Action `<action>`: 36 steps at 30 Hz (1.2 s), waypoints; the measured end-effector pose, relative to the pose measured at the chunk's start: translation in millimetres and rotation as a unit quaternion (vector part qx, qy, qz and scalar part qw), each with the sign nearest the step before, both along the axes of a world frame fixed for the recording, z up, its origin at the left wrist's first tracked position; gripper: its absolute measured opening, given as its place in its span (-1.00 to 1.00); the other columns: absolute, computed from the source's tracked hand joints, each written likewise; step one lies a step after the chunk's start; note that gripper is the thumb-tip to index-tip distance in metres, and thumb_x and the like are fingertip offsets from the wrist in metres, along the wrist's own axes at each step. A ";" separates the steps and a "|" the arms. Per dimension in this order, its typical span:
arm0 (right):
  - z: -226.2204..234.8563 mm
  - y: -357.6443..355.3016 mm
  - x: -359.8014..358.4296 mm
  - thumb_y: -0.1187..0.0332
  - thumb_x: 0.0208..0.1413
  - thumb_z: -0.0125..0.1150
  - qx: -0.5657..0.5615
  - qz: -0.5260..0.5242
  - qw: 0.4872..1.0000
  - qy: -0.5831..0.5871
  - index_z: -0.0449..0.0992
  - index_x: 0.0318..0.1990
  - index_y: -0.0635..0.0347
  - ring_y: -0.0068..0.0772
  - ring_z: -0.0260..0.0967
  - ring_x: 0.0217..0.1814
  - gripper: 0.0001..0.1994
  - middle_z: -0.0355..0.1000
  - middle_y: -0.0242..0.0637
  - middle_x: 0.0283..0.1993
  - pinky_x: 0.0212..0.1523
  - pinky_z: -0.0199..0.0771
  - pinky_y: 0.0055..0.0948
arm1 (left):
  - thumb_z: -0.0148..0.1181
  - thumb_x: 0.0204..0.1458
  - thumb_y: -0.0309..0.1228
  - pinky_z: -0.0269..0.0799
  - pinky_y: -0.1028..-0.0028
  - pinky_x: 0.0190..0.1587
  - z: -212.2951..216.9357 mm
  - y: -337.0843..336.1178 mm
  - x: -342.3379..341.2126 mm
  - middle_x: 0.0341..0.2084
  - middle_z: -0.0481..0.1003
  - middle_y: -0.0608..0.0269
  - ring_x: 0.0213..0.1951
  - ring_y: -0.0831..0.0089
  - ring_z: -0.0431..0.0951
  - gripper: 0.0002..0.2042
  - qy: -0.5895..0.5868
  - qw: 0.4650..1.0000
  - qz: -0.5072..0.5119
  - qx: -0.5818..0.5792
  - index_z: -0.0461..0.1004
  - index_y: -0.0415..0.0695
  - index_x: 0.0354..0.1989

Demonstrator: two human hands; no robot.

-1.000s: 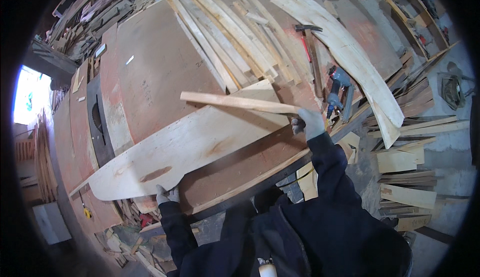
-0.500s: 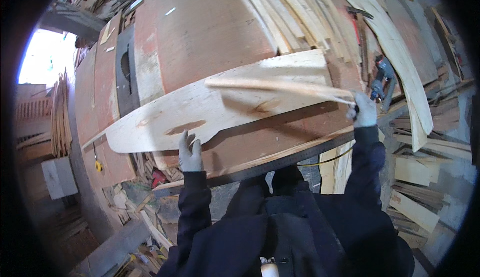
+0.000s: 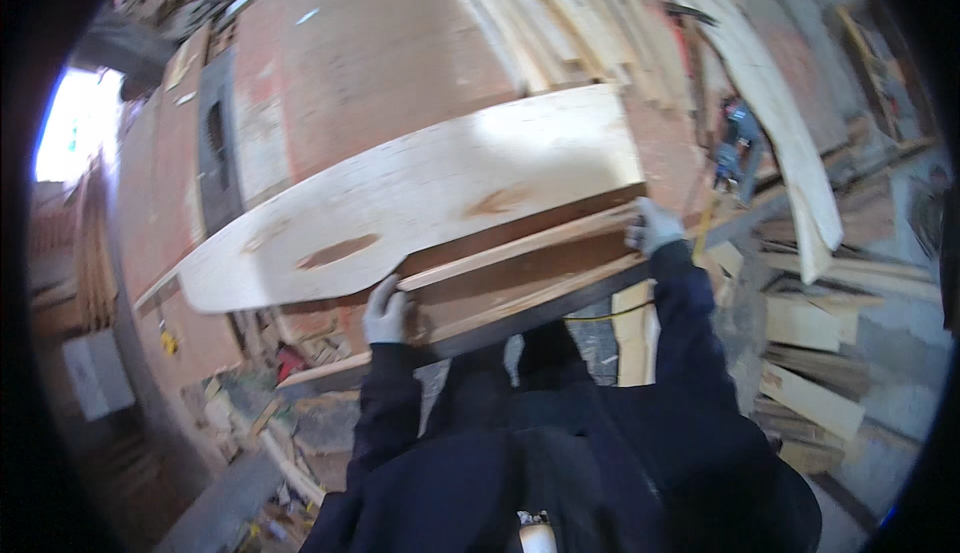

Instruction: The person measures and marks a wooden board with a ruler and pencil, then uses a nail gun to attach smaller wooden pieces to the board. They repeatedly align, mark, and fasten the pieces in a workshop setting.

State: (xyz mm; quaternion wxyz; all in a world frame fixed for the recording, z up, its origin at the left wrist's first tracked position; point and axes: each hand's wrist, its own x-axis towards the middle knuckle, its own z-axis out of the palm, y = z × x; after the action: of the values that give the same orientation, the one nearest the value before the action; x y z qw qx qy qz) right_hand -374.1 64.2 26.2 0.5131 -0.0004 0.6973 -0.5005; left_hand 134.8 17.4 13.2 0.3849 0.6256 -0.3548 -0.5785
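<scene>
One slim pale wooden strip (image 3: 520, 247), earlier above the smooth, curved plywood panel (image 3: 420, 198), is clamped at its six-o'clock side by the grey-gloved right hand (image 3: 656, 227); grip by the grey-gloved left hand (image 3: 385, 318) is unclear.

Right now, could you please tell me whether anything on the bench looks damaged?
The large pale board has a dark brown, elongated patch left of its middle, standing out from the lighter wood; whether it is a stain or damage, I cannot tell.
</scene>
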 end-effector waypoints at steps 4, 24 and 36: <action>-19.5 -1.6 6.5 0.27 0.25 0.09 -0.057 -0.016 0.998 -0.028 0.40 0.01 0.17 -0.15 0.50 -0.38 -0.74 0.44 -0.13 -0.28 -0.37 0.61 -0.15 | 0.10 0.20 -0.54 0.57 0.47 -0.13 0.9 -0.1 -4.0 -0.03 0.53 0.17 -0.18 0.47 0.57 -0.66 -0.019 1.000 0.003 0.020 0.45 -0.22 0.17; -22.2 -6.3 -1.3 0.35 0.31 -0.14 -0.361 0.081 0.892 -0.259 0.33 -0.03 0.14 -0.13 0.43 -0.15 -0.82 0.42 -0.14 -0.13 -0.18 0.52 -0.26 | 0.06 0.17 -0.62 0.54 0.30 -0.07 -7.4 -5.0 -21.2 -0.07 0.45 0.09 -0.11 0.22 0.53 -0.71 0.177 0.974 0.144 -0.010 0.36 -0.20 0.08; -13.4 -9.5 9.5 0.41 0.22 0.08 -0.139 -0.043 0.987 -0.071 0.31 0.14 0.17 -0.20 0.49 -0.26 -0.67 0.43 -0.16 -0.20 -0.33 0.54 -0.26 | 0.08 0.21 -0.54 0.57 0.36 -0.23 -1.0 -4.3 -34.8 -0.16 0.53 0.09 -0.24 0.29 0.60 -0.71 0.179 0.975 0.123 0.057 0.39 -0.18 0.10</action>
State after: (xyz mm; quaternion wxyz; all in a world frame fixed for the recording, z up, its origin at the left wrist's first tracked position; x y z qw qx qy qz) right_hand -364.7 54.7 12.8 0.5347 -0.0064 0.5821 -0.6126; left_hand 100.0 13.1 12.2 0.4738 0.5716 -0.1671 -0.6487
